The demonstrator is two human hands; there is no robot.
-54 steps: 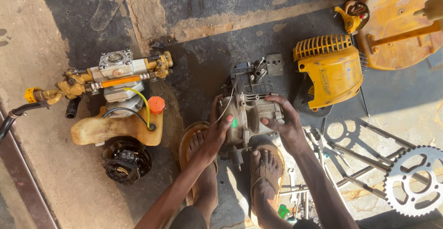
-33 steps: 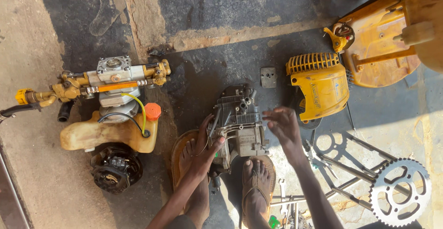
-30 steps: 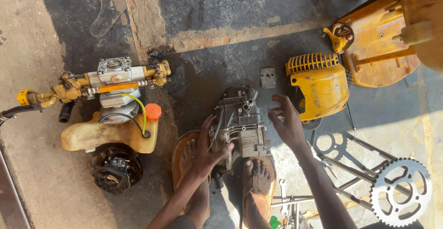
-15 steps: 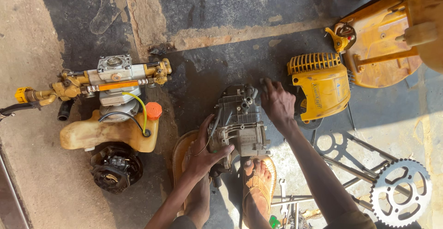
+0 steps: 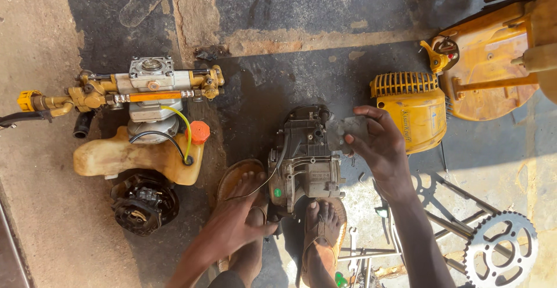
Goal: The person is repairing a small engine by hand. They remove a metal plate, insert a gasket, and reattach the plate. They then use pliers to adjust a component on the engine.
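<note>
A small grey engine block (image 5: 306, 160) stands on the stained floor between my two sandalled feet. My left hand (image 5: 235, 224) rests low against its left side, over my left foot, fingers curled near a thin cable. My right hand (image 5: 380, 146) holds a small flat grey metal plate (image 5: 347, 128) at the engine's upper right corner. A green dot marks the engine's lower left face.
A pump assembly with brass fittings (image 5: 148, 87) and a stained fuel tank with an orange cap (image 5: 139, 154) lie at left, above a black flywheel part (image 5: 144, 204). A yellow ribbed cover (image 5: 415, 111), an orange housing (image 5: 493, 70) and a sprocket (image 5: 500, 253) lie at right.
My right hand left the engine, reached up to the small plate on the floor, picked it up and brought it back to the engine's upper right. The left hand slid lower.
</note>
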